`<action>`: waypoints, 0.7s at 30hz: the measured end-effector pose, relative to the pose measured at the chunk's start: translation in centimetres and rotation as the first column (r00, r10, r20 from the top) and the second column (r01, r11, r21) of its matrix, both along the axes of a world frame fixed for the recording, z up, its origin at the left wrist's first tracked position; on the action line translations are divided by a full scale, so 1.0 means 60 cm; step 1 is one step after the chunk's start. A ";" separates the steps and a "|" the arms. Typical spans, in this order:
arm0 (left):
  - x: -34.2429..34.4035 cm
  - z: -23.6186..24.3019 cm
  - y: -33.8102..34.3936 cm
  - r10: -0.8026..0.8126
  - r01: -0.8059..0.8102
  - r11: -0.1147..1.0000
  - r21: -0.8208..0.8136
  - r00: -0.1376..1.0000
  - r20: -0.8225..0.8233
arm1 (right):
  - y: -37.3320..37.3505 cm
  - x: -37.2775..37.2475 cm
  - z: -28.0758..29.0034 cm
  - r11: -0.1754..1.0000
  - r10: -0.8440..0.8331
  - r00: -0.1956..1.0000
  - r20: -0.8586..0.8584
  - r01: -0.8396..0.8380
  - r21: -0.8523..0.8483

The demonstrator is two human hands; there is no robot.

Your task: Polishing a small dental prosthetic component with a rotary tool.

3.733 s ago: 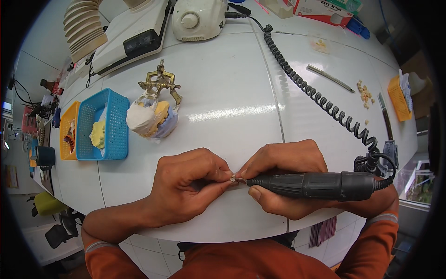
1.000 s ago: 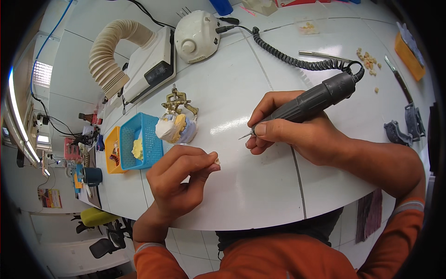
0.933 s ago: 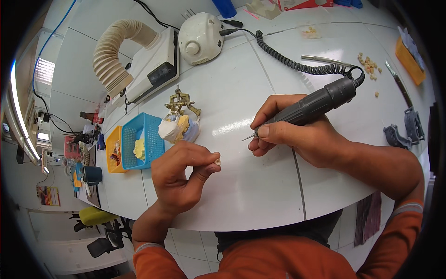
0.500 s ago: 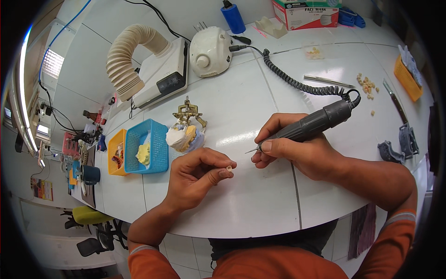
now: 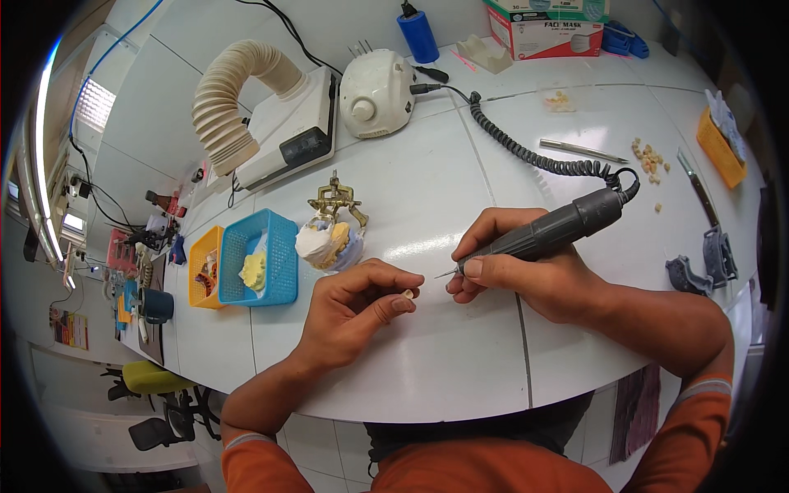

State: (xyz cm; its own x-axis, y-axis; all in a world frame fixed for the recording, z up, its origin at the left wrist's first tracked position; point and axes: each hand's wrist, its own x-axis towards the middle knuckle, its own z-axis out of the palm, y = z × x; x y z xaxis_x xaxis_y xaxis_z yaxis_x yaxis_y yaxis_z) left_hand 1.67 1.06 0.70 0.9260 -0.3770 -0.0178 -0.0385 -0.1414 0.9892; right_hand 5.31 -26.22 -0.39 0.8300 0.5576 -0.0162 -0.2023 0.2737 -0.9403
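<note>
My left hand (image 5: 347,314) is closed in a pinch, thumb and forefinger on a small cream artificial tooth (image 5: 408,294). My right hand (image 5: 549,279) grips a dark grey rotary handpiece (image 5: 534,236) like a pen. The handpiece's thin bur (image 5: 445,274) points left toward the tooth, with a gap between them. Whether the bur spins cannot be seen. A coiled black cord (image 5: 526,154) runs from the handpiece to a white control unit (image 5: 376,94). Beyond my left hand stands a brass articulator (image 5: 335,201) with plaster dental models (image 5: 327,244) in it.
At left are a blue basket (image 5: 283,255) holding a yellow model, and an orange basket (image 5: 200,261). A white box with a ribbed hose (image 5: 222,94) stands behind. Loose teeth (image 5: 648,158), a metal tool (image 5: 583,151), a knife (image 5: 699,187) and grey trays (image 5: 689,275) lie at right.
My left fingers have shifted slightly and the tooth has turned, its hollow side showing less. The right hand and handpiece keep nearly the same place. The whole view has moved a little.
</note>
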 end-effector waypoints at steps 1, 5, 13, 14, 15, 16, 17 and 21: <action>0.000 -0.003 0.002 -0.015 0.015 1.000 0.000 1.000 0.023 | 0.000 0.000 0.002 1.000 0.005 1.000 -0.006 -0.005 -0.006; -0.002 -0.011 0.003 -0.009 0.011 0.999 -0.046 0.999 0.046 | -0.001 0.000 0.005 0.999 0.020 1.000 0.004 -0.020 -0.029; -0.010 -0.010 -0.001 0.026 -0.027 0.997 0.075 1.000 0.012 | 0.000 -0.004 -0.003 0.990 0.006 0.964 0.267 0.032 -0.139; -0.012 -0.013 0.000 0.021 -0.025 0.996 0.090 0.999 0.041 | 0.001 -0.003 -0.008 0.985 0.011 0.923 0.384 0.056 -0.163; -0.015 -0.014 0.000 0.030 -0.033 0.996 0.079 0.999 0.039 | 0.003 -0.006 -0.009 0.984 0.023 0.924 0.382 0.047 -0.174; -0.016 -0.015 -0.003 0.028 -0.030 0.996 0.079 0.999 0.022 | 0.003 -0.011 -0.010 0.981 0.010 0.912 0.411 0.071 -0.180; -0.016 -0.015 -0.005 0.027 -0.027 0.996 0.080 1.000 0.004 | 0.004 -0.014 -0.008 0.978 -0.003 0.899 0.439 0.094 -0.185; -0.009 -0.014 -0.005 -0.051 0.040 0.993 0.111 0.993 0.102 | 0.005 -0.025 0.002 0.963 0.042 0.881 0.471 0.090 -0.254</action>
